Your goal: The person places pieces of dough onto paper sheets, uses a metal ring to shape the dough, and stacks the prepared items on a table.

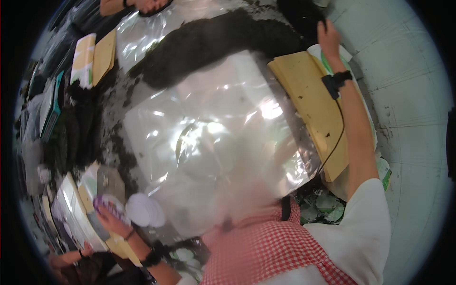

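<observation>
Purple-and-white packet (115, 206): I judge it light, slippery; grip its edges. Left hand (113, 222) grasps it; right hand (329, 42), I cannot tell.

I'm counting 1 left hand (114, 223), 1 right hand (329, 40) and 2 bulky black wrist straps (340, 80) right here! Now 1 checked apron (256, 244), 1 big clear plastic sheet (213, 102) mid-table, 1 purple-and-white packet (113, 205)!
</observation>
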`<state>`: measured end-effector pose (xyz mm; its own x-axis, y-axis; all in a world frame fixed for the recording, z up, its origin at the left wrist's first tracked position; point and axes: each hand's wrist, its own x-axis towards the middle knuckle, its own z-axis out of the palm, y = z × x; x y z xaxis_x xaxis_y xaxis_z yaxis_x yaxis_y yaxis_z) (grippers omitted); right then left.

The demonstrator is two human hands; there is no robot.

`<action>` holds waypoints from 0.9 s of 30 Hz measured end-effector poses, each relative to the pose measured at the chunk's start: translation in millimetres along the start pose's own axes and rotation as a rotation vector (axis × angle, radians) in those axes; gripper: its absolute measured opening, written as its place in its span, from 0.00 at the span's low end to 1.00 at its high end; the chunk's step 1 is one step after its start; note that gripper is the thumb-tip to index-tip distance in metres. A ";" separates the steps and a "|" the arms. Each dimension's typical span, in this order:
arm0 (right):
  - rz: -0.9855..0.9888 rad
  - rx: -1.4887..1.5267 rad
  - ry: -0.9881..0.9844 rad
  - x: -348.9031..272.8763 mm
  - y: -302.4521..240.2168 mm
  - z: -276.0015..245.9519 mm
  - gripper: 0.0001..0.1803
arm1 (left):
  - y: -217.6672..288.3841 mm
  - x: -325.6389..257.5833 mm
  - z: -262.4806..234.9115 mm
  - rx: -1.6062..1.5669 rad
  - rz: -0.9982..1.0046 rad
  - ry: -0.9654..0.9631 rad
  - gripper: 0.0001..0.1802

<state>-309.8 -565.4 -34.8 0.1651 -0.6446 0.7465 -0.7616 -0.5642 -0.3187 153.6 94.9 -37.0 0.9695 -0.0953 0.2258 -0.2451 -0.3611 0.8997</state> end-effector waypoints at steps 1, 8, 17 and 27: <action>-0.037 0.046 0.023 -7.8 -0.4 -21.8 0.20 | 5.2 -4.2 22.1 -0.040 0.173 0.003 0.20; 0.220 0.544 -0.179 -129.1 -147.0 -115.7 0.26 | 67.0 -163.9 153.1 0.021 1.088 -0.664 0.20; -0.770 0.463 -0.488 -255.8 -283.8 -141.3 0.19 | 12.8 -152.5 154.3 -0.253 0.288 -0.695 0.24; -0.499 0.195 -1.062 -244.9 -314.5 -53.5 0.57 | 64.9 -135.1 195.8 0.582 0.890 -1.201 0.70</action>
<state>-144.3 -202.4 -86.1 0.9230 -0.3845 -0.0152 -0.3728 -0.8840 -0.2822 5.9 -97.2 -82.2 0.0283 -0.9957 -0.0880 -0.9432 -0.0557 0.3274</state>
